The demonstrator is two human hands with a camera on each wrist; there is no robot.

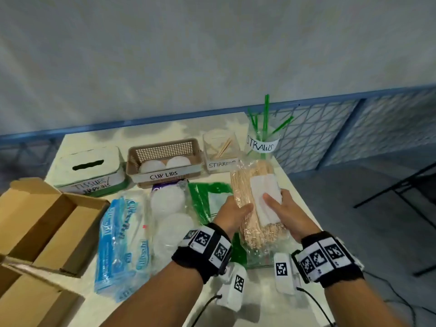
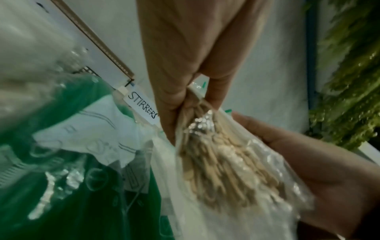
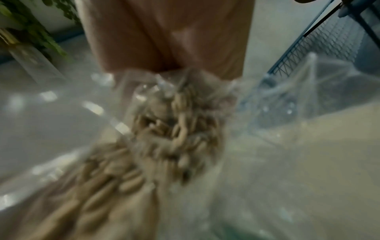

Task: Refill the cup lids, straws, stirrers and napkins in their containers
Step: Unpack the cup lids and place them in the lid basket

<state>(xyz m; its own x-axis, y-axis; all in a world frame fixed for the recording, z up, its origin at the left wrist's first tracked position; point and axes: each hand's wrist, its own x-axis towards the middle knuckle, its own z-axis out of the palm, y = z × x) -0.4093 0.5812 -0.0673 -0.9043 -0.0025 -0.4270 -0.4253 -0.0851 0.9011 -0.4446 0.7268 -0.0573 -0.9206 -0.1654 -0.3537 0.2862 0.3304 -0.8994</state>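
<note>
Clear plastic bag of wooden stirrers (image 1: 256,204) | left hand (image 1: 232,214), right hand (image 1: 286,214) clasp its sides | grip closed, lifted toward clear stirrer container (image 1: 220,149) for refilling

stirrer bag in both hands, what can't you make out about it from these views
- Stirrer bag, head view: whether its far end is open; the clear plastic there is too faint.
- White label, head view: any print is too small, and the right hand covers part of it.
- Left hand, head view: its fingers are hidden under the bag.
- Right wrist view: motion blur smears the stirrers and the grip.
</note>
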